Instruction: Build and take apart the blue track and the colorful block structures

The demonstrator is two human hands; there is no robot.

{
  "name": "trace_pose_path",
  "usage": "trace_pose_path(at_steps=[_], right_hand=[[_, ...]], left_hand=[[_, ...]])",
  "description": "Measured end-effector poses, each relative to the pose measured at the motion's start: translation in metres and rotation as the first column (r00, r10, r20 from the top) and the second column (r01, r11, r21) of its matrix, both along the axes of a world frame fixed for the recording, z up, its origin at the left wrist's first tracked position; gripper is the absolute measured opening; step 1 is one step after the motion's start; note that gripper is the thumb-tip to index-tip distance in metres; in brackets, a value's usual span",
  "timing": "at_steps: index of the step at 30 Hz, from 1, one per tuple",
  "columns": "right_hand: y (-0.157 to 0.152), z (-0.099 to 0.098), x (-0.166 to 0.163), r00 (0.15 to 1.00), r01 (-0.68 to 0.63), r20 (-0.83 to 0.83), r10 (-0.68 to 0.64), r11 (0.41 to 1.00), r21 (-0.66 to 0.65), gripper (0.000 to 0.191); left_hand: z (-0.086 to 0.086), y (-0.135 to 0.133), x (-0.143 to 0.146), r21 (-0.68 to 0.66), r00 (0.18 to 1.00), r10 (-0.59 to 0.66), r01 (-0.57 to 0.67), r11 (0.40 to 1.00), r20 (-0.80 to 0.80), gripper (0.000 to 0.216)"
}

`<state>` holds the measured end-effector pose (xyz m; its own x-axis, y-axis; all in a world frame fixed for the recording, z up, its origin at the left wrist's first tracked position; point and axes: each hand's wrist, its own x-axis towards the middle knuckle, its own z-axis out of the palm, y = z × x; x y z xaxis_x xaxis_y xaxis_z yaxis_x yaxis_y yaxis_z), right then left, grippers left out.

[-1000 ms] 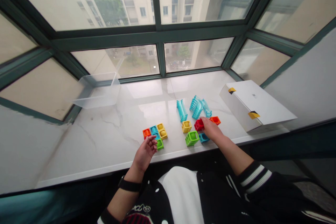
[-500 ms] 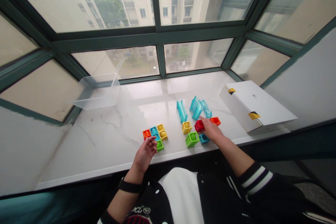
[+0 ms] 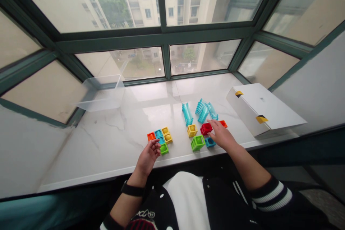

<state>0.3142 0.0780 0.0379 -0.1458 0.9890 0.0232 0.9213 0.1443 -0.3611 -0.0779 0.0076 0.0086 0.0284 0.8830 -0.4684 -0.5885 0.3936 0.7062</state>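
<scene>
On the glossy, marbled white windowsill, near its front edge, the right hand is resting open at the right side of a hollow red plastic cube, apparently released. The left hand is lingering half-curled, seemingly empty, by a snug multicoloured square-block cluster, perhaps guarding its alignment. Translucent turquoise ribbed track pieces are lying behind, likely keeping cubes nearer.

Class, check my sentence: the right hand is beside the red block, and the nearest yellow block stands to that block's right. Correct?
The side is wrong: the head view shows the nearest yellow block left of the red block. The right hand is where you say.
</scene>
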Motion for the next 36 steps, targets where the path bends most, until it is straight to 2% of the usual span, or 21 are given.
trace_pose_path(at_steps=[3, 5, 6, 8, 10, 11, 12, 14, 20, 24, 26, 29, 32, 36], right_hand=[[-0.001, 0.003, -0.002, 0.999, -0.01, -0.042, 0.013, 0.996, 0.088, 0.052], [-0.002, 0.009, -0.006, 0.995, -0.024, -0.087, 0.038, 0.988, 0.155, 0.045], [-0.003, 0.013, -0.009, 0.992, -0.035, -0.112, 0.057, 0.981, 0.189, 0.042], [-0.005, 0.023, -0.017, 0.981, -0.059, -0.166, 0.104, 0.964, 0.259, 0.039], [-0.008, 0.032, -0.029, 0.965, -0.077, -0.213, 0.153, 0.942, 0.328, 0.037], [-0.009, 0.036, -0.035, 0.956, -0.084, -0.233, 0.176, 0.93, 0.359, 0.036], [-0.011, 0.039, -0.043, 0.947, -0.092, -0.251, 0.201, 0.918, 0.387, 0.035], [-0.015, 0.045, -0.058, 0.924, -0.123, -0.278, 0.262, 0.893, 0.433, 0.033], [-0.023, 0.059, -0.096, 0.846, -0.253, -0.305, 0.438, 0.832, 0.494, 0.032], [-0.025, 0.06, -0.107, 0.825, -0.287, -0.315, 0.47, 0.827, 0.483, 0.033], [-0.028, 0.059, -0.111, 0.813, -0.329, -0.312, 0.491, 0.831, 0.449, 0.032], [-0.033, 0.057, -0.122, 0.799, -0.453, -0.274, 0.534, 0.836, 0.31, 0.032], [-0.036, 0.054, -0.14, 0.806, -0.549, -0.204, 0.555, 0.831, 0.09, 0.037], [-0.034, 0.037, -0.168, 0.855, -0.518, -0.066, 0.514, 0.841, -0.159, 0.049]], left_hand=[[0.001, 0.0, -0.004, 0.105, 0.984, 0.062, -0.045, 0.993, -0.169, 0.046], [0.001, 0.0, -0.01, 0.199, 0.91, 0.134, -0.058, 0.978, -0.393, 0.046], [0.001, 0.0, -0.013, 0.245, 0.833, 0.162, -0.032, 0.969, -0.529, 0.044], [0.0, -0.001, -0.02, 0.314, 0.601, 0.187, 0.112, 0.943, -0.777, 0.036], [-0.003, -0.002, -0.025, 0.328, 0.344, 0.217, 0.309, 0.892, -0.914, 0.03], [-0.005, -0.002, -0.027, 0.318, 0.244, 0.237, 0.389, 0.864, -0.941, 0.03], [-0.007, -0.002, -0.028, 0.304, 0.17, 0.254, 0.449, 0.84, -0.952, 0.031], [-0.012, -0.002, -0.029, 0.277, 0.078, 0.279, 0.529, 0.802, -0.957, 0.037], [-0.021, -0.001, -0.026, 0.235, -0.02, 0.347, 0.699, 0.676, -0.938, 0.039], [-0.02, -0.001, -0.025, 0.172, -0.022, 0.291, 0.764, 0.621, -0.957, 0.032], [-0.02, -0.002, -0.022, 0.166, -0.013, 0.277, 0.772, 0.614, -0.961, 0.024], [-0.019, -0.002, -0.017, 0.176, -0.021, 0.294, 0.76, 0.626, -0.956, 0.018], [-0.016, -0.003, -0.014, 0.164, -0.032, 0.29, 0.765, 0.623, -0.957, 0.015], [-0.009, -0.006, -0.018, 0.125, -0.04, 0.239, 0.762, 0.635, -0.97, 0.009]])
